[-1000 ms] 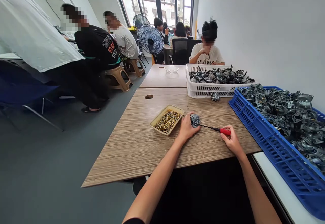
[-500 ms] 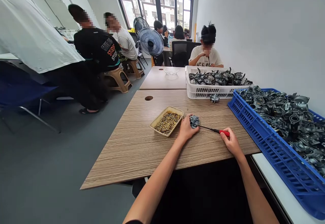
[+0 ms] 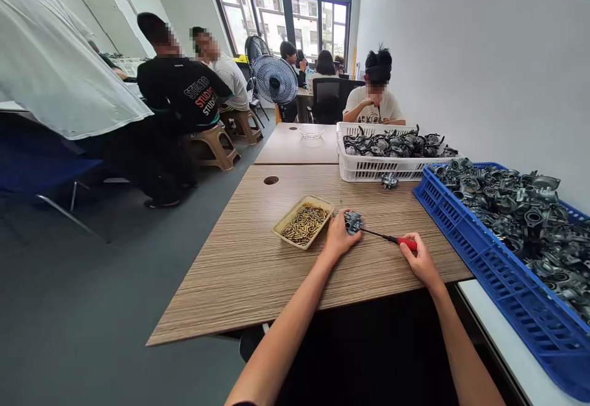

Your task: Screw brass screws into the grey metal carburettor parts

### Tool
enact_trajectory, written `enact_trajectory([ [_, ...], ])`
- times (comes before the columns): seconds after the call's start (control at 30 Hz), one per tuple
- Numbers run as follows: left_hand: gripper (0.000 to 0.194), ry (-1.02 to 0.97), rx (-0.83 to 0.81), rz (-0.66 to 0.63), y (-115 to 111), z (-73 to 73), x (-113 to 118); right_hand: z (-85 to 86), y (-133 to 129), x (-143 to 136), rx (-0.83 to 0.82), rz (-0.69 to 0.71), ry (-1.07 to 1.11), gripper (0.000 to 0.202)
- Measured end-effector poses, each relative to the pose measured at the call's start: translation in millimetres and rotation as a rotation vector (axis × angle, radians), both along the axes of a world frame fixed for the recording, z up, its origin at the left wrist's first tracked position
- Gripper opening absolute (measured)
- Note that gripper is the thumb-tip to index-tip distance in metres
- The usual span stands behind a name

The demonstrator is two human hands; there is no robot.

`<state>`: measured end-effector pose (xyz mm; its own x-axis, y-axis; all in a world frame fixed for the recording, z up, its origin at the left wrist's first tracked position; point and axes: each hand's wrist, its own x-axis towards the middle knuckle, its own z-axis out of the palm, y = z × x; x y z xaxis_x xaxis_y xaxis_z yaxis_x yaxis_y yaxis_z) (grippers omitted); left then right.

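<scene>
My left hand (image 3: 338, 236) is closed around a grey metal carburetor (image 3: 354, 222), steadying it on the wood-grain table (image 3: 239, 271). In my right hand (image 3: 418, 253) is a screwdriver (image 3: 405, 243) with a red and black handle, held between thumb and fingers. Its dark shaft points left, and the tip meets the right side of the carburetor; the exact contact spot is too small to make out. Just left of my left hand sits a cream tray (image 3: 279, 228) of small brass-coloured parts (image 3: 305, 223).
A blue crate (image 3: 465, 225) heaped with carburetors stands at the right. Behind the table's middle is a white basket (image 3: 369, 169) of similar parts, with one loose carburetor (image 3: 389, 180) before it. A co-worker (image 3: 375, 96) sits opposite; other people and a fan (image 3: 275, 80) are farther back.
The view has tilted very slightly. Both hands, the carburetor and the screwdriver keep practically the same places. At the left, the seated person in black has shifted a little.
</scene>
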<state>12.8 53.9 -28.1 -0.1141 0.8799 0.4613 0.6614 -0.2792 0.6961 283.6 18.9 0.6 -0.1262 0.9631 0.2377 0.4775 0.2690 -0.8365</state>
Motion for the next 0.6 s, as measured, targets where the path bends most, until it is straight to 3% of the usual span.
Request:
enact_trajectory([
  [0.6,0.063,-0.005,0.023,-0.004,1.3,-2.2,0.6,2.8,-0.3,-1.8,0.001,0.003,-0.004,0.036],
])
